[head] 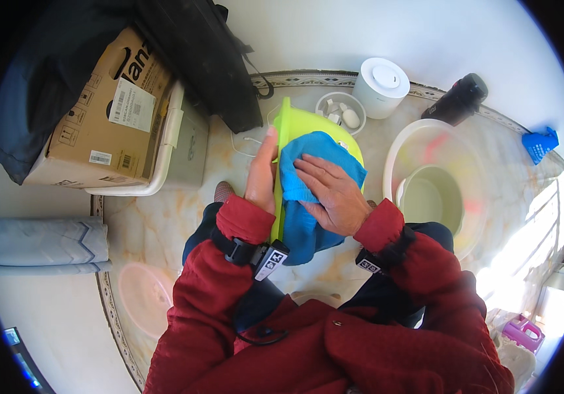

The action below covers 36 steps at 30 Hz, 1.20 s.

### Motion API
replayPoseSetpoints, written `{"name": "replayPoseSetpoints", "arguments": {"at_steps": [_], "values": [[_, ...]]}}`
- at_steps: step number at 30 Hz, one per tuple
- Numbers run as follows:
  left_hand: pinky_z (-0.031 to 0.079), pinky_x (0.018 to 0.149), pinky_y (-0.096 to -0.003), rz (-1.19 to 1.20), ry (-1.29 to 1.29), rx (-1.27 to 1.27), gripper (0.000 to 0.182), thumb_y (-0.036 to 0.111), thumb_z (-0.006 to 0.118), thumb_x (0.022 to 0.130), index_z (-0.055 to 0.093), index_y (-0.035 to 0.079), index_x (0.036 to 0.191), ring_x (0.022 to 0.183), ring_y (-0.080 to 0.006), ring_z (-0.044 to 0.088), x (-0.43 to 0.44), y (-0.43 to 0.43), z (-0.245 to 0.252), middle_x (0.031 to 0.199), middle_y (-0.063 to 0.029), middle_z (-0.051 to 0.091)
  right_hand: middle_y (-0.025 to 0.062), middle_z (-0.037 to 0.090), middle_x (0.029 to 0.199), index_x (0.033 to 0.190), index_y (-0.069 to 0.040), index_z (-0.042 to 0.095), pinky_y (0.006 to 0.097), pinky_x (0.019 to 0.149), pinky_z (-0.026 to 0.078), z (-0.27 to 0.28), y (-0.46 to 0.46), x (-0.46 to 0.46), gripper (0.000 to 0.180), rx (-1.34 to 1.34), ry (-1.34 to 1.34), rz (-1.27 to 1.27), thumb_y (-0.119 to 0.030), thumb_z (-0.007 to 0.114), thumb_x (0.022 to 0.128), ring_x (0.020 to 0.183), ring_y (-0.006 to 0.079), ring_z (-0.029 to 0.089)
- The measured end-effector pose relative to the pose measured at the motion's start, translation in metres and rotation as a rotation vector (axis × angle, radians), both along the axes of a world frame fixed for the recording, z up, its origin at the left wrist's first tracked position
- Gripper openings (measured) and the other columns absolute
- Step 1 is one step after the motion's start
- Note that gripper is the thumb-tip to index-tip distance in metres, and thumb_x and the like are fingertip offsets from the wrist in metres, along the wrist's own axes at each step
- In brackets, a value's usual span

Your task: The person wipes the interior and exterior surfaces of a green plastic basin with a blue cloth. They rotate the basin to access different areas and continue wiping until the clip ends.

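A lime-green plastic basin (322, 119) is held tipped on its side between my knees, its rim towards my left. My left hand (262, 177) grips that rim, the thumb along it and the other fingers hidden behind. Over the basin's outer surface lies a blue cloth (321, 147), part of which hangs down towards me. My right hand (333, 194) presses on the cloth with its fingers close together, and folds of fabric are bunched under the palm. The cloth hides much of the basin's side.
To the right stand a large translucent tub (389, 162) with a pale green basin (429, 197) inside, and a black bottle (454, 101). Ahead are a white cylindrical appliance (380, 93) and a small white bowl (319, 111). A cardboard box (90, 118) and pink basin (144, 295) are left.
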<state>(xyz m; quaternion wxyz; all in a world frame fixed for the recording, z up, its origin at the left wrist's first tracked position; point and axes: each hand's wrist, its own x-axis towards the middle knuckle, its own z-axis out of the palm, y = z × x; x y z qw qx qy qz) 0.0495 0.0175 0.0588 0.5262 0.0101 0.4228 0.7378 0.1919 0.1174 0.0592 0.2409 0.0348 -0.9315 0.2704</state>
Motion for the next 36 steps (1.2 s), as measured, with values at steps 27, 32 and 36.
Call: {"name": "replayPoseSetpoints", "arguments": {"at_steps": [27,32,36], "values": [[0.048,0.077,-0.0275,-0.234,0.786,-0.142,0.048,0.042,0.051,0.097,0.062,-0.003,0.109,0.082,-0.0102,0.057,0.045,-0.022,0.003,0.09,-0.0061,0.065,0.0273,0.062,0.083,0.094,0.005,0.058,0.0418,0.068,0.045,-0.064,0.085,-0.028,0.028,-0.466,-0.288,-0.523,-0.023,0.051,0.092,0.08,0.043,0.06],[0.048,0.074,-0.0328,-0.037,0.853,-0.217,0.053,0.048,0.046,0.096,0.065,-0.001,0.097,0.074,-0.0196,0.06,0.029,-0.016,-0.006,0.078,-0.0129,0.064,0.021,0.062,0.109,0.107,0.0,0.061,0.0379,0.085,0.048,-0.022,0.02,-0.024,0.023,-0.289,-0.005,-0.178,-0.006,0.058,0.086,0.101,0.0379,0.059],[0.046,0.07,-0.0341,0.033,0.717,-0.239,0.066,0.056,0.039,0.096,0.066,0.0,0.075,0.068,-0.0199,0.056,0.016,-0.009,-0.008,0.067,-0.0116,0.061,0.0192,0.06,0.117,0.11,-0.001,0.062,0.037,0.091,0.047,-0.01,0.005,-0.019,0.026,-0.216,0.034,-0.057,-0.005,0.061,0.084,0.11,0.0365,0.058]]}}
